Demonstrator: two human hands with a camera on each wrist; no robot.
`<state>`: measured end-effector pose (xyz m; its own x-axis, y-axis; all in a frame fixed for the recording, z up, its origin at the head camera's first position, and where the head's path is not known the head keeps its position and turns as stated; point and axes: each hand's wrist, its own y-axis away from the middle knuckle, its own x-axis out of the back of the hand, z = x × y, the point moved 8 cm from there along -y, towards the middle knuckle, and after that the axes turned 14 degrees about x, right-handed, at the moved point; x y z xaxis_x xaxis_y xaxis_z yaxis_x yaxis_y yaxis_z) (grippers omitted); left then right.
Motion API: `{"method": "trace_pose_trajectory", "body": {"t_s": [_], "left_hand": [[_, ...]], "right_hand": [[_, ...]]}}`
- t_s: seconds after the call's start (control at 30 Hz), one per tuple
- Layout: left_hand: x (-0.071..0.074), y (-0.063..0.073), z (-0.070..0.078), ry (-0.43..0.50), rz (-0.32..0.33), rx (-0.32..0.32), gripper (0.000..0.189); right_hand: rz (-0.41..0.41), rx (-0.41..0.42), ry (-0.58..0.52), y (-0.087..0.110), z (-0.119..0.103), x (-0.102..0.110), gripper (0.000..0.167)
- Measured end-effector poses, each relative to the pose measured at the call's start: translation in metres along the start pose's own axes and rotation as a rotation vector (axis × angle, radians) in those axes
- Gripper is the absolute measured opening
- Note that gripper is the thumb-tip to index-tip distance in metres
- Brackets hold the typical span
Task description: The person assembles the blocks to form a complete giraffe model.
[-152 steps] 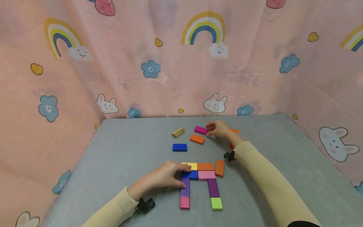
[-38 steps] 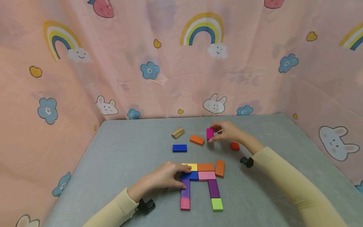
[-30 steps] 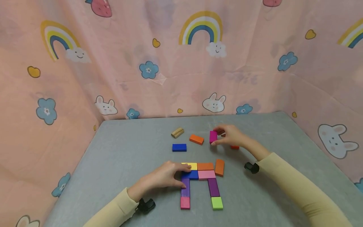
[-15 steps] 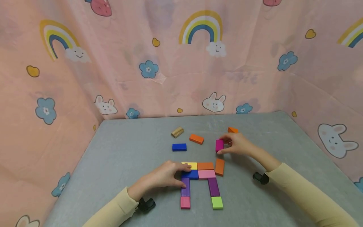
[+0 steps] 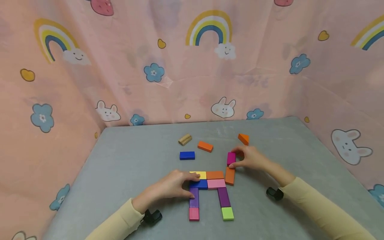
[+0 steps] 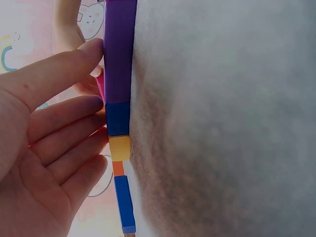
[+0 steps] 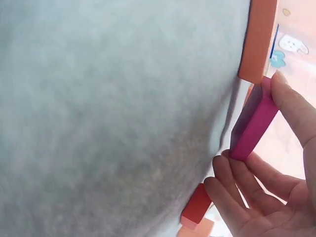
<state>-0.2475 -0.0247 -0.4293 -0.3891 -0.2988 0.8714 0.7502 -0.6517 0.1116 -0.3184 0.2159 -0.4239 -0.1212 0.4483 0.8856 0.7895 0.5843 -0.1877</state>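
Well, the right hand (image 5: 251,158) has the magenta block (image 5: 231,157) pinched between thumb and fingers, right at the far end of an orange block (image 5: 229,176); pink curtain (image 5: 186,96) hangs beyond the far edge of the grey tabletop (image 5: 135,153), and the left hand (image 5: 168,187) rests by the yellow block (image 5: 202,174), fingers loosely parted.

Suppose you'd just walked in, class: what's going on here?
At a grey table, someone's right hand pinches a magenta block at the far end of an orange block, which stands at the right corner of a flat block pattern. The left hand rests at the pattern's left side, its thumb by a violet block. Farther back lie loose pieces, among them a long blue block and a tan piece.
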Motion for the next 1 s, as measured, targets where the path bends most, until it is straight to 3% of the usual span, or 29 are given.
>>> {"method": "trace_pose_trajectory", "body": {"t_s": [0.6,1.0], "left_hand": [[0.0003,0.001,0.0008,0.001,-0.012,0.011,0.052],[-0.0013,-0.0005,-0.0015,0.001,-0.015,0.014,0.052]], "right_hand": [[0.008,0.046,0.027,0.0038,-0.0041,-0.0051,0.064],[0.026,0.08,-0.028,0.0059,-0.0034,-0.002,0.045]]}}
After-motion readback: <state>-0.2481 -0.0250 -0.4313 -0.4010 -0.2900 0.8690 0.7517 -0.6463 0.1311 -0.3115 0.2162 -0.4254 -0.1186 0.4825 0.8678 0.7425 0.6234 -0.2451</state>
